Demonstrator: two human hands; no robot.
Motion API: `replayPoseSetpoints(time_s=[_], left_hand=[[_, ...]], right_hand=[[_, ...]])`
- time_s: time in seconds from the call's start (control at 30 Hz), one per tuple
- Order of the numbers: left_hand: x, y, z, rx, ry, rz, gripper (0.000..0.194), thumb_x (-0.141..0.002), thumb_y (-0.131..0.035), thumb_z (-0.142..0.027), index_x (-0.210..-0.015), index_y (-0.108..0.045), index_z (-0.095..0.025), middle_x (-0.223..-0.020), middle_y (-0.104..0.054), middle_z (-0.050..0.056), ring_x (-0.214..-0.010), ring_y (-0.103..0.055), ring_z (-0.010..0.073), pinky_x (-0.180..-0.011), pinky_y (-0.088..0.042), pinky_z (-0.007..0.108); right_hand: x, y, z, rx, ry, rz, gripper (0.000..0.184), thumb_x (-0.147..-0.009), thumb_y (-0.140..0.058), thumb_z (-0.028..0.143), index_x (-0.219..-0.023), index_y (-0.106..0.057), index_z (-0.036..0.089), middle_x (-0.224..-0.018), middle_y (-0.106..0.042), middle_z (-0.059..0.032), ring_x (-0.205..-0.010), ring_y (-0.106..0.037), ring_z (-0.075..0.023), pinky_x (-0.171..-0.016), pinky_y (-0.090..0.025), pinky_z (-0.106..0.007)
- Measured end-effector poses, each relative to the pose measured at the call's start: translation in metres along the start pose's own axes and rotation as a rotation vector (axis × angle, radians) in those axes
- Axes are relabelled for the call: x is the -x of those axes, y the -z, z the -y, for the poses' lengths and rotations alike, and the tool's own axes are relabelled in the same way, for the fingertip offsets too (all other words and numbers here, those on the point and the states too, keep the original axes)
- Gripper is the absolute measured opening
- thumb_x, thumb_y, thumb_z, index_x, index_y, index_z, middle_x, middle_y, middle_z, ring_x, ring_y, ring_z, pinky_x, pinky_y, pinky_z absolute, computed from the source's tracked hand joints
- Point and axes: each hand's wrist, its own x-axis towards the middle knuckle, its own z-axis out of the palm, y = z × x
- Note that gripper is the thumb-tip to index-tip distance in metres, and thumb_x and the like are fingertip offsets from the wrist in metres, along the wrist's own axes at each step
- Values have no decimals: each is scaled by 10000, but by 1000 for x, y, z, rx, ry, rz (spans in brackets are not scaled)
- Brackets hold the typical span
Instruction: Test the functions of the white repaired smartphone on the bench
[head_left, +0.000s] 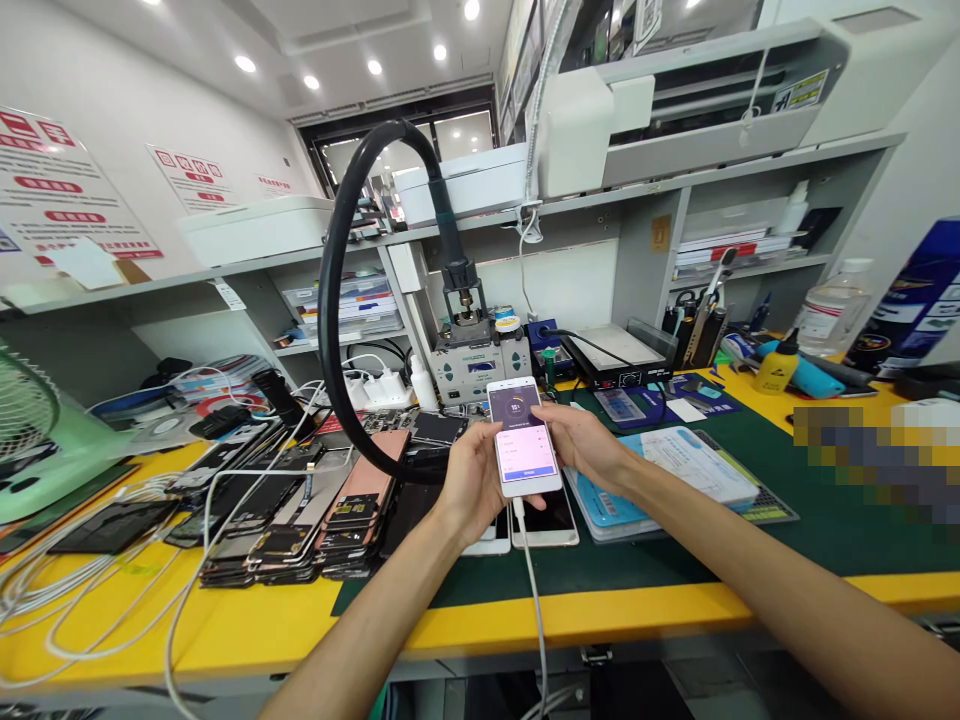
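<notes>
A white smartphone (528, 462) with its screen lit is held up over the bench. My left hand (474, 478) is wrapped round its left side and back, the thumb near the screen's edge. At the phone's right side is my right hand (581, 440), its thumb touching the screen and its other fingers partly hidden behind. A white charging cable (531, 570) is plugged into the phone's bottom end and hangs over the bench edge. Beneath, partly covered by my hands, another white phone (559, 525) lies on the green mat (660, 560).
Stacked phone parts (352, 520) and coiled white cables (75, 600) fill the left, by a green fan (45, 420). A thick black hose (330, 290) arches from the hot-air station (484, 370). Blue-and-white packets (667, 470) lie on the right, with a yellow bottle (776, 370) behind.
</notes>
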Motion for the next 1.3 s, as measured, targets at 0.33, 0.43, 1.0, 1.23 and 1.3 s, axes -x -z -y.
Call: replayPoseSetpoints(time_s=[0.33,0.43,1.0,1.23,1.3], left_hand=[[1,1,0,7,0,1,471,-953,-435,-326,-1358,-538,-110,-1017,-716,149,-845,-713,283,-625,-621,391],[1,0,-1,2,0,-5,471,-956,-426,-324,-1360,-536,-108,-1019,-715,151,-845,-712,282,-627,-620,392],[2,-1,-1,10,8,-1,464,-954,-422,-315,-1349,-545,-106,-1008,-715,152,-840,-713,278,-621,-617,380],[2,-3,-2,2,7,1,478,-944,-432,-314,-1359,-537,-101,-1017,-716,156,-847,-716,286,-627,-619,389],[2,-3,-2,1,5,1,479,-944,-436,-315,-1361,-536,-100,-1020,-716,157,-847,-717,286,-629,-619,389]], right_hand=[[0,0,0,-18,8,0,365,-966,-476,421,-1177,-637,170,-898,-748,-89,-774,-681,-248,-613,-507,-309],[0,0,-1,-19,1,-6,360,-962,-484,421,-1165,-638,166,-887,-746,-90,-755,-677,-243,-603,-504,-303],[0,0,-1,-8,-9,-9,361,-965,-475,410,-1171,-649,171,-862,-744,-82,-761,-676,-243,-594,-502,-303],[-1,0,-2,-17,0,1,367,-955,-492,421,-1169,-648,166,-866,-743,-87,-758,-678,-248,-601,-509,-310],[0,0,-1,-17,-1,1,369,-950,-497,422,-1169,-647,166,-861,-743,-85,-751,-677,-247,-599,-508,-311]])
